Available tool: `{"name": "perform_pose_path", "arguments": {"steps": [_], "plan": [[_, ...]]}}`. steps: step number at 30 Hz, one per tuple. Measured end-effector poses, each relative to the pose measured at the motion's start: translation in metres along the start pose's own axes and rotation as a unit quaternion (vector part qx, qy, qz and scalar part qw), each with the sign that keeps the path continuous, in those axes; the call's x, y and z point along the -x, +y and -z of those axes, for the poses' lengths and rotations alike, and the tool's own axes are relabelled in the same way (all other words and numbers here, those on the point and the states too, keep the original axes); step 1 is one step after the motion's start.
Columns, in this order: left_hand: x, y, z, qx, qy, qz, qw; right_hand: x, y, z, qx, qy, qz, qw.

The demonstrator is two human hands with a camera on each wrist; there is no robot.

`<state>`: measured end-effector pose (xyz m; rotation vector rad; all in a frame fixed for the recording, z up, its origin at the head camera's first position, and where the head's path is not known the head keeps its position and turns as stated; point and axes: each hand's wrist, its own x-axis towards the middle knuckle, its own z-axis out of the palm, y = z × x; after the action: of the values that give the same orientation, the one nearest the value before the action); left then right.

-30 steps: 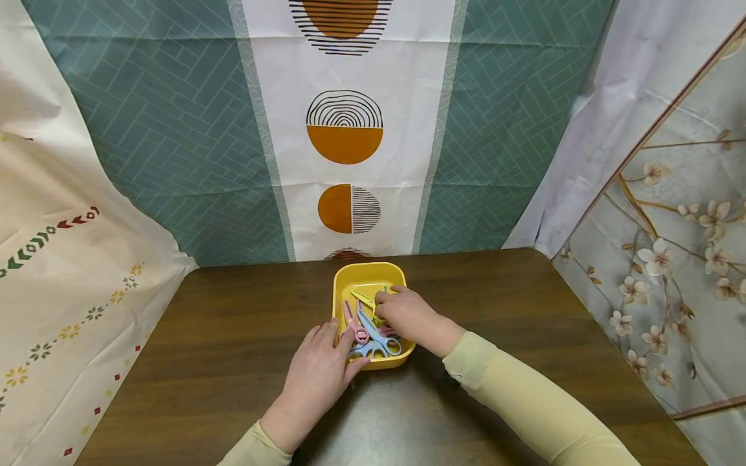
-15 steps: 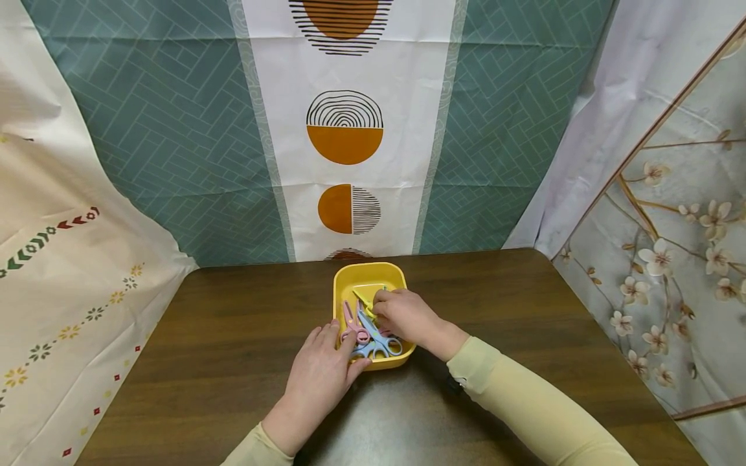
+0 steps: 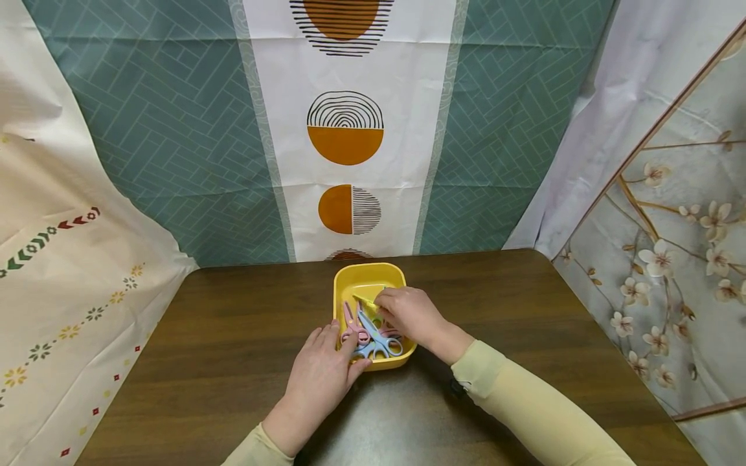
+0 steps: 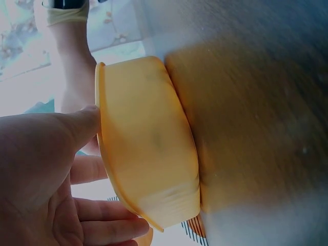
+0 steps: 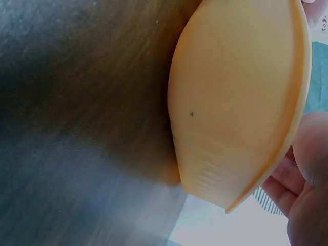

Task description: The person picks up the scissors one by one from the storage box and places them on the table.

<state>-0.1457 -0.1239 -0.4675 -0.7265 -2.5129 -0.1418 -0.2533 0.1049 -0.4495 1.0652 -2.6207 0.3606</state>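
A yellow tray (image 3: pixel 370 266) holds several pairs of small scissors. My right hand (image 3: pixel 410 312) reaches in over its right side and pinches yellow scissors (image 3: pixel 366 301), whose tip points toward the tray's left; their handles are hidden by the fingers. Pink scissors (image 3: pixel 348 316) and blue scissors (image 3: pixel 368 323) lie below, handles toward me. At the near left corner rests my left hand (image 3: pixel 319 364), its thumb against the near rim and its fingers fairly straight along the left side. In the left wrist view, the left thumb meets the rim of the tray's outer wall (image 4: pixel 148 133).
The tray stands on a dark wooden table (image 3: pixel 250 310), near its far edge. A patterned curtain (image 3: pixel 402 162) hangs right behind, with a cream cloth (image 3: pixel 76 272) on the left and a floral cloth (image 3: pixel 688 291) on the right.
My right hand has drawn slightly back to the right, and the yellow scissors have shifted and turned with it. The left hand has stayed at the tray's corner.
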Motion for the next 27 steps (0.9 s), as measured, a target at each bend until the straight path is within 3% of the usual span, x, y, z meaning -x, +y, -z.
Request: {"name": "perform_pose_path", "arguments": {"steps": [17,27], "plan": [[0.000,0.001,0.001,-0.001,0.014,-0.002,0.9999,0.029,0.011,0.035,0.048,0.114,-0.025,0.992],[0.001,0.001,0.002,-0.002,0.012,0.003,0.9999,0.058,0.030,0.051,0.060,0.197,-0.023,0.978]]}}
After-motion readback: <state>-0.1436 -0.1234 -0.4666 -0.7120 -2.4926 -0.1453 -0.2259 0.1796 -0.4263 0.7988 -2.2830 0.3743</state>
